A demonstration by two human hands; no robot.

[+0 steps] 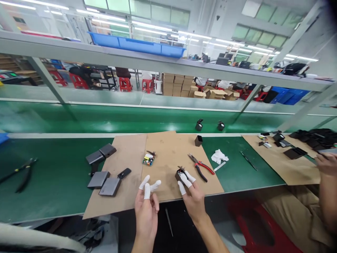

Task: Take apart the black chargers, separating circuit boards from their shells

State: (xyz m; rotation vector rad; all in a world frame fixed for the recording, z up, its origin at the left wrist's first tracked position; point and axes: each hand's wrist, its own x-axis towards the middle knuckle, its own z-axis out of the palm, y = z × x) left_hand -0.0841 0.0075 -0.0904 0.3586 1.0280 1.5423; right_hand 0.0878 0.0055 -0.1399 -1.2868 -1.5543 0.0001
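Observation:
My right hand (191,192), with white finger cots, pinches a small dark housing with wires (180,174) on the cardboard sheet (168,154). Empty and with its cotted fingers apart, my left hand (146,207) hovers just left of it over the cardboard's front edge. Red-handled pliers (200,166) lie right of the housing. A small green circuit board with wires (149,159) lies further back on the cardboard.
Grey flat covers (104,182) and dark casings (100,154) lie at the left, black pliers (22,172) further left. A white cloth (219,156) and small black cubes (198,140) sit behind. Another person's arm (328,182) rests at the right by black parts (310,138).

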